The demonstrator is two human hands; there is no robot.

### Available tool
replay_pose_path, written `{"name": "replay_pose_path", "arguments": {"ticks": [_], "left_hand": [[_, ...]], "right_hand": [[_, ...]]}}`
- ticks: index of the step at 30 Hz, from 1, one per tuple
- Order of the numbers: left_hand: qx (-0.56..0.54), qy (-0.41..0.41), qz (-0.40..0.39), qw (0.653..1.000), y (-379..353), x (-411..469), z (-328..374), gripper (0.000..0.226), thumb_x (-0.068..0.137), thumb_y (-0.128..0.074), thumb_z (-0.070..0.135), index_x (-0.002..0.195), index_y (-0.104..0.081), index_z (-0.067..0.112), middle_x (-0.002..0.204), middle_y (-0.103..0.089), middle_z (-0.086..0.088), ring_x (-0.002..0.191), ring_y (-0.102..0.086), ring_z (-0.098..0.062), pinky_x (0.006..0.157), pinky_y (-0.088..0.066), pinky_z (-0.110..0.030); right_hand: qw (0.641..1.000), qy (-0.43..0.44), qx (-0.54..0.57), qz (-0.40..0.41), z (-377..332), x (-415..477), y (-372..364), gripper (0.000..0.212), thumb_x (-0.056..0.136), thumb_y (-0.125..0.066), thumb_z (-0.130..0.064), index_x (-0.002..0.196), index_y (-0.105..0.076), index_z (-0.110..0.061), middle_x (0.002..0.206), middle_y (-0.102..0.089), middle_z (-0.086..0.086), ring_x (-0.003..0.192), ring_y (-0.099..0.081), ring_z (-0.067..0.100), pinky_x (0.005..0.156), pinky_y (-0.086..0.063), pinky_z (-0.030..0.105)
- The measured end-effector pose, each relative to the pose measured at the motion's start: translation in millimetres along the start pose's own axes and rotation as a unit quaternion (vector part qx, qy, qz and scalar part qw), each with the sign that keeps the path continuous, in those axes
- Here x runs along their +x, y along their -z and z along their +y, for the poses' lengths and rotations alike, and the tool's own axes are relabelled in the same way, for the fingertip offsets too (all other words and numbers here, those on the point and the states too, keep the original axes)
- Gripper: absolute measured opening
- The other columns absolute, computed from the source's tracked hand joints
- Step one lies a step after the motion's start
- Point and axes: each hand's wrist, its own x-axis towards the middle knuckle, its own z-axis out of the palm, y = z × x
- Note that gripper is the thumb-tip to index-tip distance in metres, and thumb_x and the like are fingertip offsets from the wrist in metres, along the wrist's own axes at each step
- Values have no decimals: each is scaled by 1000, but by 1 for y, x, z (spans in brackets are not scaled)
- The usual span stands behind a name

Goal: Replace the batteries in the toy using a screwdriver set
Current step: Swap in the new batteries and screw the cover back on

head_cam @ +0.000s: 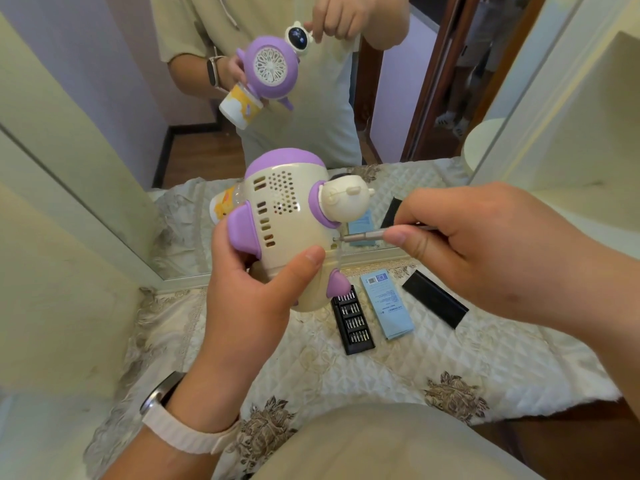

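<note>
Toy [287, 216] gripped in left hand [249, 292], right hand [485, 251] pinching screwdriver [363, 236], tip at its back; cover seemingly still on, batteries yet to swap.

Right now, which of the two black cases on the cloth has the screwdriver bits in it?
The bit tray left of the blue leaflet, below the toy: rows of bits show. The black sleeve right of it is plain.

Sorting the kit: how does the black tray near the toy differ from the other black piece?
The black plastic bit tray holds rows of metal bits; the plain black sleeve shows none. The tray lies left of the blue paper leaflet, the sleeve right of it. Both are long, black, lying on the quilted cloth.
</note>
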Motion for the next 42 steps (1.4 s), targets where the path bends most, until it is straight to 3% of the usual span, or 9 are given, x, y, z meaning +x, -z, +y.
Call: {"name": "replay_pose_path", "arguments": {"ticks": [4, 9, 15, 19, 23, 30, 34, 37, 42], "left_hand": [[0, -4, 3, 1000, -1, -1, 1, 72, 63, -78, 43, 125, -50, 22, 103, -70, 2, 87, -70, -14, 56, -52, -22], [-1, 1, 2, 1000, -2, -2, 1, 70, 62, -78, 43, 124, -50, 25, 101, -70, 4, 85, -69, -13, 53, -51, -21], [-6, 6, 0, 1000, -2, -3, 0, 71, 63, -78, 42, 125, -50, 22, 105, -70, -3, 89, -71, -22, 53, -50, -21], [-4, 3, -1, 1000, -2, -2, -1, 70, 63, -78, 42, 124, -50, 21, 104, -70, -1, 88, -70, -20, 54, -51, -22], [0, 6, -2, 1000, -3, -3, -2, 71, 63, -78, 42, 124, -50, 21, 102, -69, 1, 86, -69, -14, 54, -51, -22], [-1, 8, -4, 1000, -2, -4, -3, 71, 64, -78, 43, 125, -50, 22, 107, -70, -4, 91, -70, -22, 54, -51, -23], [-6, 9, -5, 1000, -3, -4, -4, 70, 64, -78, 42, 125, -50, 20, 106, -69, -4, 89, -70, -21, 53, -51, -23], [-9, 11, -5, 1000, -3, -5, -4, 72, 63, -78, 41, 124, -50, 18, 102, -69, -1, 85, -69, -15, 52, -50, -22], [-9, 11, -8, 1000, -3, -6, -5, 71, 64, -78, 41, 125, -50, 18, 103, -70, -1, 86, -69, -16, 53, -50, -21]], "right_hand": [[1000, 1, 15, -15, -1, -3, -1, 32, 85, -40, -59, 98, -52, -33, 63, -47, -20, 59, -49, -2, 45, -30, 22], [1000, 0, 27, -13, -4, -6, 1, 11, 86, -47, -42, 92, -47, -33, 56, -42, -18, 61, -49, -1, 46, -24, 19], [1000, -10, -1, -7, -3, -5, -2, 49, 86, -23, -60, 86, -57, -25, 57, -51, -13, 52, -46, 3, 44, -35, 26], [1000, 6, -1, -5, -2, -9, -3, 29, 86, -41, -55, 100, -52, -32, 60, -44, -20, 51, -44, 0, 44, -28, 19], [1000, 11, 16, -2, -3, -10, -3, 12, 85, -49, -39, 94, -49, -31, 58, -40, -21, 61, -47, -3, 45, -22, 16], [1000, 8, 2, 1, -1, -9, -6, 43, 91, -30, -56, 86, -58, -24, 60, -52, -15, 51, -46, 3, 42, -30, 21], [1000, 10, 15, -18, 0, -11, -5, 29, 86, -42, -56, 104, -49, -34, 64, -42, -23, 60, -48, -3, 45, -25, 18], [999, 11, 35, -23, -1, -12, -5, 15, 85, -47, -43, 98, -43, -37, 64, -46, -21, 73, -50, -4, 47, -26, 18], [1000, 4, 21, -3, -3, -10, -4, 27, 87, -39, -51, 88, -52, -27, 62, -52, -16, 52, -47, 2, 44, -28, 19]]}}
